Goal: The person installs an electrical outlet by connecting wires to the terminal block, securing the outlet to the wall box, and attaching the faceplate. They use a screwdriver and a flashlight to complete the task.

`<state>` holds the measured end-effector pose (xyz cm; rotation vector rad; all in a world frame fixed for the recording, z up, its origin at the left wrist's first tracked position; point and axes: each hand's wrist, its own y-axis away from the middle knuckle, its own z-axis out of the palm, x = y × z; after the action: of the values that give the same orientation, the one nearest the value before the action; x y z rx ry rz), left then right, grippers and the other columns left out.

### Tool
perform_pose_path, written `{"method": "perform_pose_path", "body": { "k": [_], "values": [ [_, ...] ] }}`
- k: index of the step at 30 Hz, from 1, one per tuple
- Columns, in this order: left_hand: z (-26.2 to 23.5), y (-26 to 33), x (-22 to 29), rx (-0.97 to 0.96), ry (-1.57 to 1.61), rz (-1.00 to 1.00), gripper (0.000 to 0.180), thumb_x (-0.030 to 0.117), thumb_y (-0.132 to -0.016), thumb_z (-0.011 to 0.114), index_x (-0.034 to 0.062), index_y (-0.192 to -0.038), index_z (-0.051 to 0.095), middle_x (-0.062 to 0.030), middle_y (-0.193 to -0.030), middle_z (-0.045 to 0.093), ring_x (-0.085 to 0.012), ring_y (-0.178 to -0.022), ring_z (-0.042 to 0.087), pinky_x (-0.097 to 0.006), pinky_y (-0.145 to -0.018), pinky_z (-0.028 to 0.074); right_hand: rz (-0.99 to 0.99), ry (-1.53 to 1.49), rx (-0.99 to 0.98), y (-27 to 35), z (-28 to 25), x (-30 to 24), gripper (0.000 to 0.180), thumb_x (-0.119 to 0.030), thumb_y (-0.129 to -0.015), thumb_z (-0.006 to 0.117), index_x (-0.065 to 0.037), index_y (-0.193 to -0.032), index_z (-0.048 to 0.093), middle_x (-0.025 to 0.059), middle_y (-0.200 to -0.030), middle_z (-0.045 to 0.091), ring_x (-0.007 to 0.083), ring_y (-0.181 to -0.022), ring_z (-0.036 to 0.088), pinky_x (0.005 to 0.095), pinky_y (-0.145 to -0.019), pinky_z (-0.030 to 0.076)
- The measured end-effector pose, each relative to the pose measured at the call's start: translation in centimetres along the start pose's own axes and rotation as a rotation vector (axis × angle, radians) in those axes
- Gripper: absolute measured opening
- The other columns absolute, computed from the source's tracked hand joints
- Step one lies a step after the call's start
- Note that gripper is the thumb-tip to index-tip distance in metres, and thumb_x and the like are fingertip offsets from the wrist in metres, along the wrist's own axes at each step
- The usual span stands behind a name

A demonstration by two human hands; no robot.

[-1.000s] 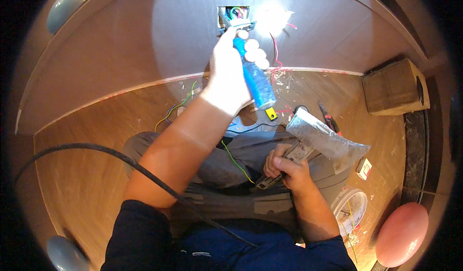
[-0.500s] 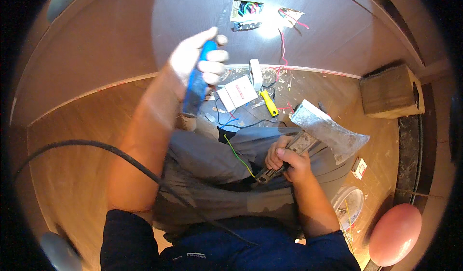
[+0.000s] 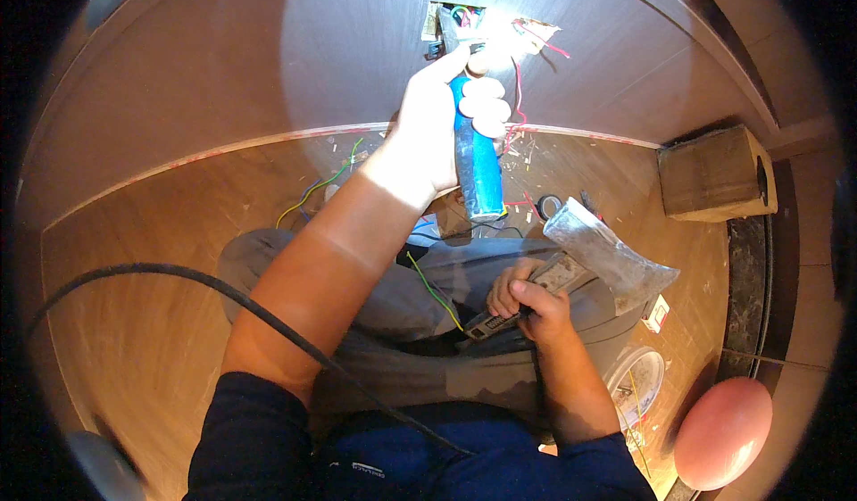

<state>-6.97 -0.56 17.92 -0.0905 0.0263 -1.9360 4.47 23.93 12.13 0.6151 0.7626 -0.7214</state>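
My left hand [image 3: 446, 113] is closed round the handle of a blue-handled tool [image 3: 482, 175], raised against the grey panel. A narrow grey blade points up from this fist into a rectangular wall opening [image 3: 430, 24] with coloured wires inside; glare hides much of its tip. Low over my lap, my right hand [image 3: 531, 303] grips a hatchet [image 3: 616, 256] by its short, worn handle. Its broad, scuffed head points away to the right. Beside the opening, a second ragged hole [image 3: 540, 35] has red wires hanging from it.
A wooden box [image 3: 714, 175] stands at the right by the panel. Wood chips and cut wires lie along the panel's foot, with a roll of tape [image 3: 549, 207]. A white bucket [image 3: 638, 380] and a pink balloon [image 3: 723, 434] are at the lower right. A black cable [image 3: 205, 278] crosses my left arm.
My left hand has moved right and up to the wall opening with the blue-handled tool, now covering the white box and yellow-handled screwdriver on the floor. The hatchet has barely moved.
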Motion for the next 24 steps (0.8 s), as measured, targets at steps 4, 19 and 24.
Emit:
{"method": "perform_pose_path", "body": {
  "k": [4,19,24],
  "values": [
    [0.0,-0.5,0.5,-0.115,-0.001,-0.054,0.029,0.032,-0.103,0.048,0.0124,-0.082,0.051,0.0043,-0.065,0.040,-0.0038,-0.051,0.040,-0.021,-0.046,0.039,-0.007,0.054,-0.017,-0.2,-0.1,0.2,0.021,-0.014,-0.088,0.064,-0.006,-0.075,0.049,0.0087,-0.061,0.050,0.0202,-0.056,0.050,0.0361,-0.056,0.043],
    [0.4,-1.2,0.5,-0.070,-0.077,0.028,0.028,0.026,-0.101,0.048,0.0138,-0.076,0.047,0.0043,-0.063,0.042,-0.0048,-0.048,0.039,-0.021,-0.044,0.038,-0.061,0.543,0.035,0.6,0.7,0.7,0.021,-0.015,-0.091,0.062,-0.005,-0.078,0.049,0.0086,-0.067,0.052,0.0195,-0.062,0.049,0.0341,-0.059,0.040],
    [1.4,-2.0,-0.5,0.014,-0.021,0.092,0.022,0.019,-0.097,0.051,0.0129,-0.076,0.048,0.0046,-0.062,0.045,-0.0058,-0.048,0.042,-0.021,-0.044,0.039,-0.391,0.499,-0.032,0.4,2.8,-0.1,0.022,-0.018,-0.091,0.063,-0.005,-0.079,0.049,0.0077,-0.069,0.052,0.0187,-0.063,0.048,0.0334,-0.060,0.040]
  ]
}}
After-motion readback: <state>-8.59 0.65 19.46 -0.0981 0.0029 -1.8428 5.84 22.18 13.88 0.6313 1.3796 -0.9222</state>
